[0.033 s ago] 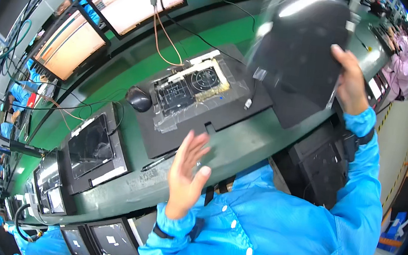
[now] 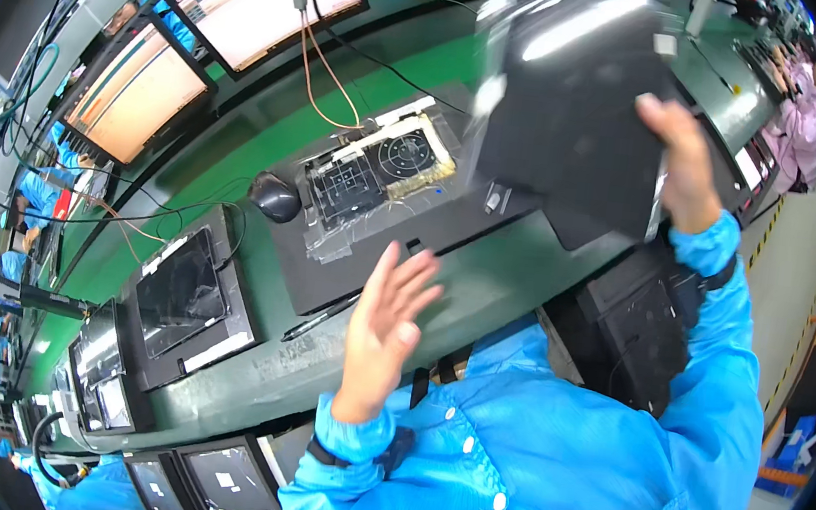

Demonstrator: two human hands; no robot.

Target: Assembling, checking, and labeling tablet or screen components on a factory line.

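My right hand (image 2: 689,171) grips the right edge of a large, flat dark panel (image 2: 585,114), with the thumb on its face. The panel is held tilted above the right part of the bench. Its surface is glossy and its upper left is smeared by motion. Raised over the bench's front edge, my left hand (image 2: 380,338) is empty with its fingers spread. Beyond it, a device with a lit test pattern (image 2: 377,171) lies taped on a black mat (image 2: 324,281). A black computer mouse (image 2: 276,197) sits at that mat's left.
Two lit monitors (image 2: 268,2) stand at the back left, with cables hanging down. Another dark panel (image 2: 184,292) lies on a mat to the left. A pen-like stick (image 2: 318,319) is near the bench edge (image 2: 274,371). A person in pink (image 2: 803,124) works at the far right.
The dark panel and my right hand have shifted left over the bench. My left hand has risen slightly and moved a little right, still spread.
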